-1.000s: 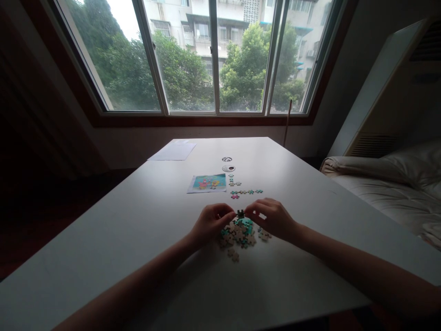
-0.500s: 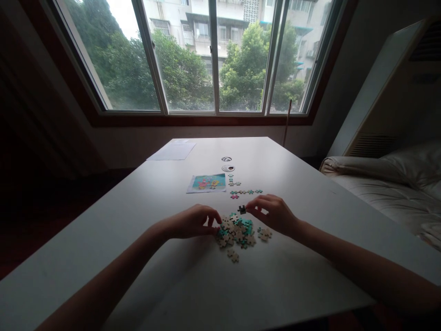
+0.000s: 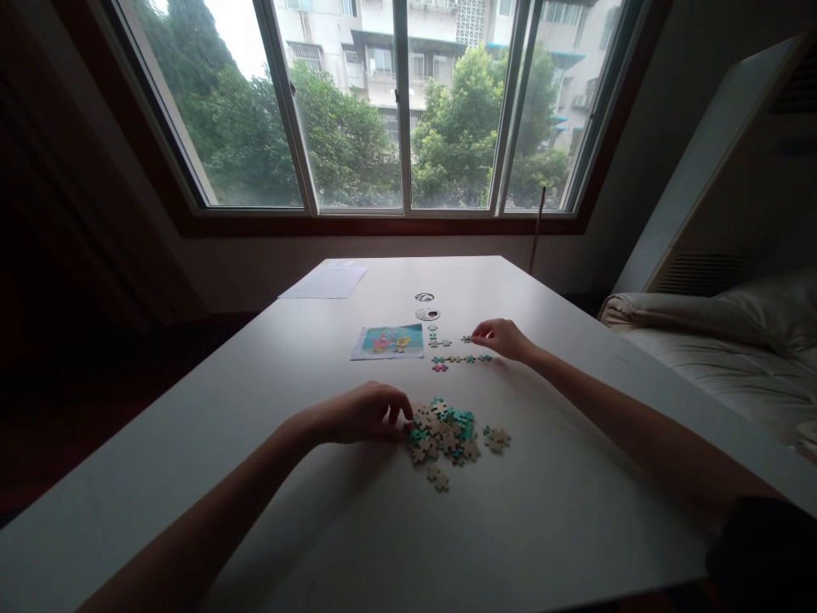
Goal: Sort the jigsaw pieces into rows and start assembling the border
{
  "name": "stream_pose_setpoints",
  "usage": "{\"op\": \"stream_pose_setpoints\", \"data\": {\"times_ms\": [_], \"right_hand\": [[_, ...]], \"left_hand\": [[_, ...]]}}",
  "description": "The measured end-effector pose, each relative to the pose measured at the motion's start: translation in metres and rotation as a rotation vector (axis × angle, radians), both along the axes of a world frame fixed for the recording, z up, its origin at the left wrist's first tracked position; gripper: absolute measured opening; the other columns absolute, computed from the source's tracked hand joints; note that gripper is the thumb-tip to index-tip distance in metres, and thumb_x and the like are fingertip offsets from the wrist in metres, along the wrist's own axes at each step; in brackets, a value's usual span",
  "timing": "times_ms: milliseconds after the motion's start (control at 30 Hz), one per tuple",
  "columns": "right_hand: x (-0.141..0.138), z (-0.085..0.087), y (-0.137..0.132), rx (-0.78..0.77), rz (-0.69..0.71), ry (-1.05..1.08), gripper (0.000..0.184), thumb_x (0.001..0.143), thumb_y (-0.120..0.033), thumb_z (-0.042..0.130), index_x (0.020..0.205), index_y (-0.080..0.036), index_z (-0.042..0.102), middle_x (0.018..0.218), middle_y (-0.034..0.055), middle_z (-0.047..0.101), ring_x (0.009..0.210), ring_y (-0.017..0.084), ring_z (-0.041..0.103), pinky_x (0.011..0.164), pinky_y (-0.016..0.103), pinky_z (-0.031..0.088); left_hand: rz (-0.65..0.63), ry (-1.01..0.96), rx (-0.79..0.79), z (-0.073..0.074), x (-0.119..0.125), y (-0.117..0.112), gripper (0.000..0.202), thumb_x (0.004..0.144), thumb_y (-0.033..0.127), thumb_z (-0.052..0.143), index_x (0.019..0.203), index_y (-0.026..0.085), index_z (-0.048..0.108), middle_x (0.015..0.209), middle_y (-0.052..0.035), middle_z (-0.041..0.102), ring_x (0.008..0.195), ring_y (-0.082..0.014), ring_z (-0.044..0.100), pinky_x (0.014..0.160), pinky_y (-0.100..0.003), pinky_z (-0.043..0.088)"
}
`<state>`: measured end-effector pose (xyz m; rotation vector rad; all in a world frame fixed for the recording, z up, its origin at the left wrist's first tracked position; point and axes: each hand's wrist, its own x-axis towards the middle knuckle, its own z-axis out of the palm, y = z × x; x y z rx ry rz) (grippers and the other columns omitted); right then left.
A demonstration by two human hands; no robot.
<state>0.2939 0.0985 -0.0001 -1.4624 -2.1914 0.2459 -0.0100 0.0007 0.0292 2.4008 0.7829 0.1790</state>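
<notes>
A heap of jigsaw pieces (image 3: 447,434), some tan side up and some teal, lies on the white table. At its left edge rests my left hand (image 3: 374,413), fingers curved and thumb apart, touching the outermost pieces without a firm grip that I can see. My right hand (image 3: 504,338) is farther out, pinching a jigsaw piece (image 3: 467,339) between thumb and fingertips, at or just above the tabletop. Just nearer than it runs a row of jigsaw pieces (image 3: 469,359), with a pink piece (image 3: 440,368) below its left end. A short column of pieces (image 3: 433,336) stands to the left.
A colourful picture sheet (image 3: 391,340) lies left of the laid-out pieces. Beyond are two round flat items (image 3: 427,314) and, at the far left corner, papers (image 3: 325,281). Loose pieces (image 3: 497,438) sit beside the heap. A sofa (image 3: 715,332) stands to the right.
My right hand has moved away from the heap, forward and slightly right, carrying the jigsaw piece past the row. My left hand stays at the heap. The view has shifted slightly.
</notes>
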Motion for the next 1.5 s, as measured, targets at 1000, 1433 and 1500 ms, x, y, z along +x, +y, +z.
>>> {"op": "stream_pose_setpoints", "data": {"times_ms": [1000,1433,1500], "right_hand": [[-0.013,0.005,-0.013,0.012,0.002,-0.098,0.018,0.078,-0.031,0.054,0.084,-0.020,0.067,0.076,0.0017,0.066,0.064,0.011,0.057,0.055,0.021,0.040],[-0.032,0.007,-0.118,0.156,0.268,-0.002,0.012,0.080,-0.024,0.053,0.079,-0.019,0.064,0.073,0.0022,0.063,0.064,0.010,0.056,0.059,0.022,0.042],[-0.036,0.006,-0.126,0.201,0.294,-0.009,0.010,0.079,-0.024,0.054,0.078,-0.020,0.064,0.074,0.0020,0.064,0.065,0.011,0.056,0.061,0.022,0.042]], "left_hand": [[-0.015,-0.003,0.007,-0.001,0.004,-0.001,0.015,0.076,0.020,0.058,0.090,0.019,0.064,0.066,0.0022,0.059,0.057,-0.0088,0.051,0.055,-0.017,0.039],[-0.002,-0.066,0.103,0.004,0.013,-0.007,0.010,0.076,0.023,0.059,0.084,0.016,0.061,0.066,0.0015,0.056,0.059,-0.0090,0.051,0.054,-0.018,0.040],[0.046,-0.136,0.197,0.004,0.019,-0.007,0.012,0.076,0.025,0.060,0.083,0.016,0.061,0.067,0.0008,0.055,0.060,-0.0094,0.049,0.054,-0.018,0.039]]}}
